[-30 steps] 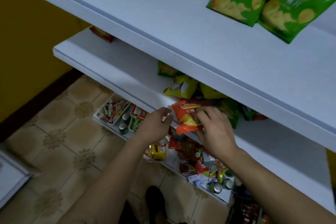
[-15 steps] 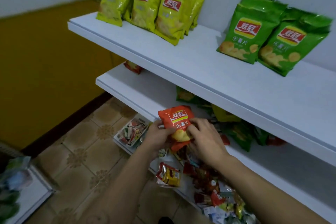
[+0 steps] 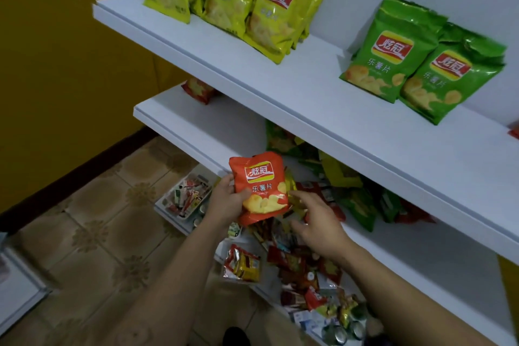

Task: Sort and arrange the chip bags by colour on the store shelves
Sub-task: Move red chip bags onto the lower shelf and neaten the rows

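Note:
My left hand [image 3: 224, 202] grips an orange chip bag [image 3: 259, 185] by its left side, holding it upright in front of the middle shelf [image 3: 179, 132]. Just right of the bag hovers my right hand [image 3: 314, 219], fingers spread and loose, holding nothing. On the top shelf [image 3: 309, 98] stand several yellow chip bags [image 3: 241, 0] at the left and green chip bags [image 3: 421, 70] at the right. A mixed pile of chip bags [image 3: 345, 185] lies on the middle shelf. One orange bag [image 3: 198, 90] lies alone at that shelf's far left.
A bottom shelf [image 3: 264, 289] holds small snack packets, cans and a white tray of sweets [image 3: 185, 194]. A red bag edge [image 3: 515, 130] shows at the top shelf's far right. Tiled floor [image 3: 92, 233] lies left, with a yellow wall [image 3: 56, 78] behind.
The orange bag came out of the middle shelf pile and was raised upright. My right hand has let go of it and now hovers beside it. My view tilted upward.

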Available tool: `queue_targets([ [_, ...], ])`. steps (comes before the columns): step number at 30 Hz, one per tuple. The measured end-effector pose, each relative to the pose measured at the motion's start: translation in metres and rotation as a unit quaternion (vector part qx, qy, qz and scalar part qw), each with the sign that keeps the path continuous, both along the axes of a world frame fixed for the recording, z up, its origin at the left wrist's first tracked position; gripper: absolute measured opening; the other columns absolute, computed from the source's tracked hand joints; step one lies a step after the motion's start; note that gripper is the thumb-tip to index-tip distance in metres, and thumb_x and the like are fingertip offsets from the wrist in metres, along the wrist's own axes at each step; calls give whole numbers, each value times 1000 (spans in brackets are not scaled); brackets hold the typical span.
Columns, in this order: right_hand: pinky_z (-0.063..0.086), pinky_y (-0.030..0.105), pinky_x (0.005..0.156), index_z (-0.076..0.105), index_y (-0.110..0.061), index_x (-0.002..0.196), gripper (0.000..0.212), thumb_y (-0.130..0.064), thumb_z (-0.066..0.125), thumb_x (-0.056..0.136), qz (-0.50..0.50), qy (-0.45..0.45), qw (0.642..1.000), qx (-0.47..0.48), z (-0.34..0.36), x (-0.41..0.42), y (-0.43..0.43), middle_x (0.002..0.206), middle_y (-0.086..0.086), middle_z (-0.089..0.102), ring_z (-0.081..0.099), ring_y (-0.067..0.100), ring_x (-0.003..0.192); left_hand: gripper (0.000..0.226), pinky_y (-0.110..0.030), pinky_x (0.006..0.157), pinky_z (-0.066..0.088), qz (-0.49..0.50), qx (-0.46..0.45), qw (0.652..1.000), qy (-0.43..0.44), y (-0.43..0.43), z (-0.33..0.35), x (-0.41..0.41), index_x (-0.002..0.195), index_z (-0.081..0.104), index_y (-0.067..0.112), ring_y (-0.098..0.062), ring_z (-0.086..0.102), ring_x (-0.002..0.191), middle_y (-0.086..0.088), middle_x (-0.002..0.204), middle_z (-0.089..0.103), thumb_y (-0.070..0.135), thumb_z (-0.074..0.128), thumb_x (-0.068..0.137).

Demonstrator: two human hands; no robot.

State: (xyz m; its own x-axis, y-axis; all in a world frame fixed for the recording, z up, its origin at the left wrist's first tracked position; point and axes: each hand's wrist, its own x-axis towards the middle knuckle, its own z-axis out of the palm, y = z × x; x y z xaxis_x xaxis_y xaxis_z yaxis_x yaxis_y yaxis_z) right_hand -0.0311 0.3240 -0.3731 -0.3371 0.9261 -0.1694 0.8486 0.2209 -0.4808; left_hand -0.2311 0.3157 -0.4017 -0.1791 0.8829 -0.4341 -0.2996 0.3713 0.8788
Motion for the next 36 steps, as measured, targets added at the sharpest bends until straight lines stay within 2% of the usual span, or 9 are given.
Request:
queue_targets([
  [4,53,30,88,44,-25,138,60,-37,70,85,-87,148,980,-99,16,-36,14,120,-7,59,59,4,97,44,-51,93,52,-13,43,998,38,-2,1,-27,131,47,19,-24,63,108,-4,124,63,4,59,92],
  [7,52,22,77,50,-24,130,55,-43,71,83,-93,194,968,-131,26,-70,27,116,-8,62,62,4,96,54,-44,88,56,-27,67,997,40,-6,0,-52,144,38,19,-21,65,104,-3,125,62,4,53,95],
  [12,49,15,54,65,-18,106,21,-29,67,88,-77,249,954,-148,36,-129,47,98,-1,72,70,4,74,59,-36,85,57,-7,119,992,35,-12,-2,-100,148,31,31,-17,63,108,0,132,56,14,55,97],
  [17,52,24,58,63,-11,116,31,-28,65,90,-110,282,944,-133,19,-185,71,102,3,72,72,13,79,80,-34,71,60,12,75,997,-1,-12,-19,-151,147,29,21,-22,66,100,-8,127,58,21,75,81],
  [22,59,35,71,64,-18,110,23,-32,62,91,-97,311,932,-161,-13,-226,90,100,1,73,73,17,84,60,-22,57,56,106,65,992,6,7,-46,-185,131,48,11,-17,66,89,-6,111,63,4,76,79],
  [27,54,27,58,67,-15,102,23,-35,60,92,-86,253,948,-172,-42,-239,139,87,3,74,71,17,76,48,-18,50,53,153,73,984,60,44,-79,-198,123,54,14,-8,62,82,-1,103,59,6,75,80],
  [29,48,26,55,69,-17,92,20,-36,64,89,-59,210,962,-162,-52,-235,166,79,0,74,67,14,70,47,-20,56,55,163,76,980,86,64,-93,-199,120,54,18,-9,62,87,1,102,58,9,76,80],
  [33,45,25,49,69,-15,83,20,-35,68,86,-65,200,969,-127,-69,-222,213,65,4,69,60,12,53,36,-46,80,58,159,84,978,109,112,-112,-187,112,61,18,-14,66,95,2,101,65,12,77,80],
  [36,50,20,45,64,-13,89,8,-21,65,90,-105,270,951,-105,-78,-220,246,56,0,67,61,9,45,35,-36,84,54,140,94,968,185,143,-122,-183,116,60,25,-10,60,101,8,111,64,25,73,84],
])
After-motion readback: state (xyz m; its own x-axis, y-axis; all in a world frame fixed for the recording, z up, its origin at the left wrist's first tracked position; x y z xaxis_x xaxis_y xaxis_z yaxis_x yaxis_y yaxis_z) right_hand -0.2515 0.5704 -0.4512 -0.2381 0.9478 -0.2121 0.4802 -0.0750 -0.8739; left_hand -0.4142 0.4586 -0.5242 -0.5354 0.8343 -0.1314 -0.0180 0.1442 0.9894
